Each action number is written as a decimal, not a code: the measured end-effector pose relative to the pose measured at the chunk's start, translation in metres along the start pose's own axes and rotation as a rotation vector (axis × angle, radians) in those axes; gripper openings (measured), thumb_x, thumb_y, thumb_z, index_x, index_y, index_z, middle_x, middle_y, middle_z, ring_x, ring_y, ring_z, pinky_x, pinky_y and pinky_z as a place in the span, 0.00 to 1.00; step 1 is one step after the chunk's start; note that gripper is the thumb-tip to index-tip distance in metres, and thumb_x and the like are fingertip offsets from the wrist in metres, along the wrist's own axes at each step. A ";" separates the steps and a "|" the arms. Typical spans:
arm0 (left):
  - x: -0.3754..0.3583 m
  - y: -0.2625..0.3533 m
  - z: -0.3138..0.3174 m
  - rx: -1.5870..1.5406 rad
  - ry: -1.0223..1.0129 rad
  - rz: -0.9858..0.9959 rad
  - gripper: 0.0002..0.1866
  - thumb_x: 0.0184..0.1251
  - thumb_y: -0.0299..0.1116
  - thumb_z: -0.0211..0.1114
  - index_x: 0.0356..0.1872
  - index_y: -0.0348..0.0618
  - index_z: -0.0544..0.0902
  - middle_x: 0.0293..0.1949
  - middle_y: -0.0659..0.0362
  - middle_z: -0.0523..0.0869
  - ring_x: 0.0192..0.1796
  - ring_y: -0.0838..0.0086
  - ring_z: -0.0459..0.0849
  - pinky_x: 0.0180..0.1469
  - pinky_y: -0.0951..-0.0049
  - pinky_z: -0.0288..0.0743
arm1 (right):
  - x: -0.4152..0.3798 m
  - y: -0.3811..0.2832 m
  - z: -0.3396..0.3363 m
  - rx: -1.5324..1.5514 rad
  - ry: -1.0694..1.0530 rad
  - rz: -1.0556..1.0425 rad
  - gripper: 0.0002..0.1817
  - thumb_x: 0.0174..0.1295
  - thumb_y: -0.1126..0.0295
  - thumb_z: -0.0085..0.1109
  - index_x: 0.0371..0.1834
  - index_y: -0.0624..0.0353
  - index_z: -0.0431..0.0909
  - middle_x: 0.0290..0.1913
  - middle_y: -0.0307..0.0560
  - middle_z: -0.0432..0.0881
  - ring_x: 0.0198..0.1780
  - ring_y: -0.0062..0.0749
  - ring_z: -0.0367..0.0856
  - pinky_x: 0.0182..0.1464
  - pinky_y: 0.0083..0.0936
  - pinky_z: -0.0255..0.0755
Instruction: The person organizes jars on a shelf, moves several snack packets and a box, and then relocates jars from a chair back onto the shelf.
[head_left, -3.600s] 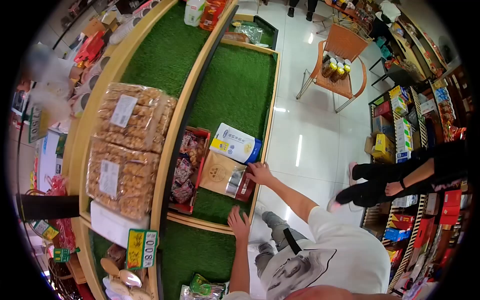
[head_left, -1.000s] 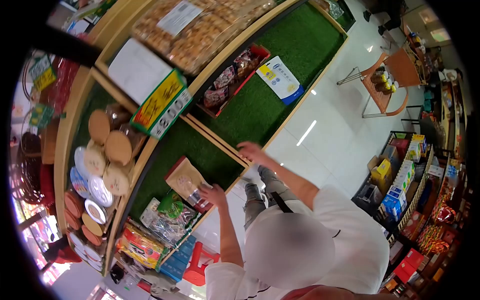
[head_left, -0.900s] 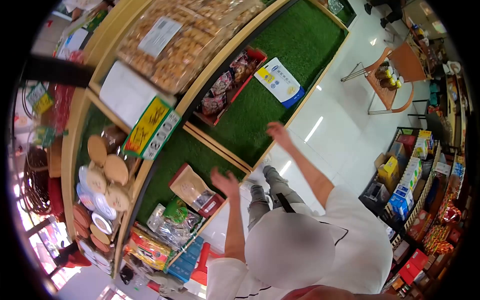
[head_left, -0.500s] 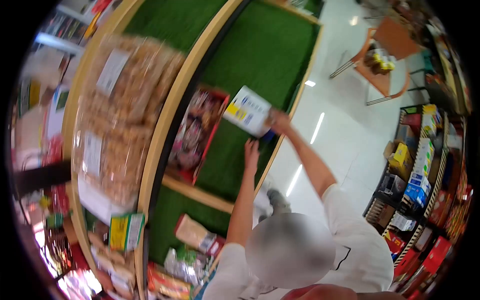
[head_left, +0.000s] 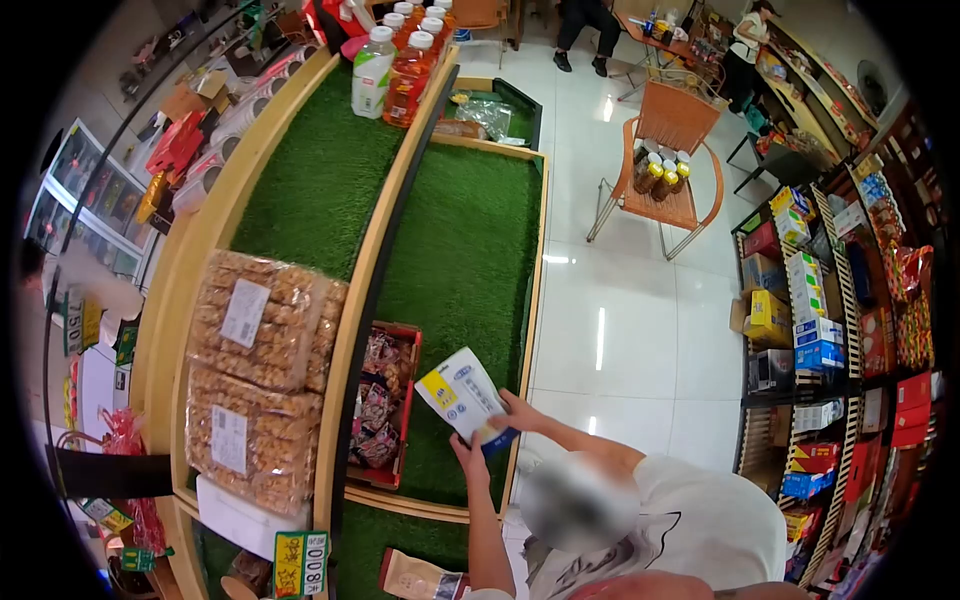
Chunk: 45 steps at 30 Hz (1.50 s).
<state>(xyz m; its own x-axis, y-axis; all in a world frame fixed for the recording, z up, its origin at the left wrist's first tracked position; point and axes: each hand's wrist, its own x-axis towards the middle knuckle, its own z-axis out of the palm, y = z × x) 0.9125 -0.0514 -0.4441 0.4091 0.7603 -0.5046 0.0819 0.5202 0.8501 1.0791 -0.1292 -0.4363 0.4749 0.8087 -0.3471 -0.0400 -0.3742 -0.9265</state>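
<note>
A flat white packet (head_left: 462,390) with yellow and dark blue printing is tilted above the green turf of the display bin. My left hand (head_left: 470,461) grips its lower corner. The right edge is in my right hand (head_left: 519,412), fingers closed on it. Just left of the packet, a red open box (head_left: 404,400) full of small wrapped snacks (head_left: 374,430) sits in the same bin. The fingers behind the packet are hidden.
Large clear packs of brown snacks (head_left: 262,330) lie on the upper shelf, left. Bottled drinks (head_left: 408,80) stand at its far end. A wooden rim (head_left: 533,260) edges the bin. A chair (head_left: 672,150) holding jars and a stocked rack (head_left: 800,350) are right. People are farther back.
The packet has come lower in view and nearer my body, still held at its right edge. My left hand, earlier just below it, now grips it too. The view has shifted, showing more of the shop.
</note>
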 end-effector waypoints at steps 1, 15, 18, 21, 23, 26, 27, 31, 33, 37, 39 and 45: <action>-0.020 0.007 -0.012 0.016 -0.009 0.009 0.25 0.68 0.27 0.62 0.62 0.36 0.61 0.57 0.50 0.73 0.55 0.69 0.74 0.58 0.69 0.69 | -0.019 0.000 0.012 0.046 -0.004 -0.013 0.30 0.51 0.60 0.73 0.50 0.62 0.67 0.42 0.47 0.76 0.47 0.27 0.73 0.49 0.27 0.71; -0.242 -0.078 -0.252 -0.045 0.408 0.159 0.25 0.64 0.23 0.62 0.60 0.30 0.65 0.49 0.52 0.77 0.49 0.70 0.76 0.52 0.70 0.72 | -0.188 -0.017 0.224 -0.152 -0.360 -0.266 0.37 0.51 0.65 0.72 0.62 0.63 0.63 0.51 0.47 0.76 0.48 0.29 0.76 0.51 0.28 0.73; -0.272 -0.076 -0.275 0.159 0.622 0.314 0.24 0.61 0.25 0.63 0.58 0.31 0.68 0.42 0.52 0.78 0.40 0.69 0.76 0.45 0.71 0.73 | -0.195 0.019 0.272 -0.062 -0.608 0.052 0.38 0.49 0.73 0.70 0.64 0.63 0.62 0.53 0.45 0.76 0.48 0.28 0.78 0.49 0.27 0.75; -0.311 -0.113 -0.322 0.544 0.922 0.274 0.25 0.56 0.30 0.68 0.54 0.33 0.71 0.45 0.46 0.77 0.49 0.55 0.75 0.50 0.60 0.71 | -0.228 0.019 0.328 -0.191 -0.680 -0.010 0.25 0.52 0.77 0.67 0.54 0.62 0.70 0.42 0.44 0.82 0.42 0.26 0.81 0.44 0.26 0.77; -0.327 -0.120 -0.338 0.643 0.947 0.294 0.30 0.56 0.31 0.67 0.59 0.33 0.68 0.51 0.43 0.75 0.53 0.47 0.71 0.57 0.54 0.67 | -0.241 0.028 0.356 -0.208 -0.746 0.087 0.25 0.55 0.73 0.65 0.56 0.61 0.70 0.43 0.47 0.83 0.42 0.26 0.82 0.43 0.27 0.77; -0.333 -0.118 -0.351 0.560 0.952 0.145 0.35 0.57 0.32 0.66 0.65 0.35 0.63 0.53 0.38 0.74 0.57 0.43 0.71 0.57 0.53 0.69 | -0.258 0.024 0.386 -0.533 -0.743 0.202 0.28 0.56 0.68 0.63 0.61 0.60 0.68 0.45 0.52 0.84 0.44 0.35 0.84 0.47 0.29 0.76; -0.335 -0.124 -0.356 0.558 0.928 0.104 0.34 0.58 0.32 0.66 0.65 0.35 0.64 0.53 0.38 0.74 0.56 0.43 0.72 0.57 0.53 0.69 | -0.263 0.024 0.392 -0.499 -0.727 0.159 0.29 0.57 0.67 0.63 0.62 0.60 0.68 0.45 0.52 0.84 0.44 0.36 0.84 0.48 0.30 0.76; -0.342 -0.123 -0.358 0.508 0.921 0.139 0.34 0.59 0.32 0.65 0.66 0.36 0.63 0.54 0.37 0.72 0.56 0.42 0.72 0.57 0.53 0.70 | -0.268 0.029 0.408 -0.462 -0.681 0.092 0.30 0.58 0.65 0.62 0.64 0.59 0.65 0.48 0.55 0.83 0.48 0.43 0.83 0.51 0.33 0.75; -0.344 -0.122 -0.360 0.440 0.905 0.115 0.34 0.59 0.33 0.65 0.66 0.35 0.63 0.55 0.37 0.71 0.56 0.42 0.72 0.58 0.53 0.69 | -0.266 0.031 0.417 -0.499 -0.663 0.088 0.31 0.59 0.63 0.61 0.65 0.58 0.65 0.51 0.57 0.82 0.52 0.48 0.82 0.53 0.36 0.75; -0.343 -0.125 -0.355 0.576 0.943 0.157 0.34 0.59 0.33 0.65 0.67 0.39 0.63 0.60 0.34 0.67 0.61 0.40 0.68 0.62 0.52 0.66 | -0.270 0.039 0.412 -0.550 -0.669 0.107 0.32 0.60 0.60 0.60 0.66 0.58 0.63 0.51 0.59 0.82 0.52 0.50 0.81 0.53 0.37 0.74; -0.348 -0.110 -0.343 0.699 1.008 0.145 0.35 0.59 0.34 0.65 0.68 0.42 0.63 0.63 0.33 0.65 0.64 0.40 0.66 0.64 0.51 0.65 | -0.272 0.049 0.401 -0.564 -0.639 0.037 0.33 0.60 0.58 0.60 0.67 0.58 0.62 0.48 0.59 0.83 0.50 0.50 0.82 0.53 0.37 0.74; -0.356 -0.099 -0.321 0.869 0.710 0.263 0.36 0.59 0.36 0.64 0.70 0.49 0.63 0.70 0.39 0.60 0.69 0.42 0.61 0.69 0.49 0.57 | -0.311 0.075 0.311 -0.578 -0.641 0.052 0.36 0.63 0.59 0.60 0.71 0.61 0.57 0.33 0.46 0.84 0.36 0.30 0.81 0.40 0.29 0.75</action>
<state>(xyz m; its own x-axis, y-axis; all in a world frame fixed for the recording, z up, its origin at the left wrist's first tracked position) 0.4671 -0.2489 -0.3966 -0.0747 0.9967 -0.0332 0.7814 0.0792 0.6190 0.6546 -0.2678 -0.4427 -0.1098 0.8187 -0.5636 0.4883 -0.4495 -0.7480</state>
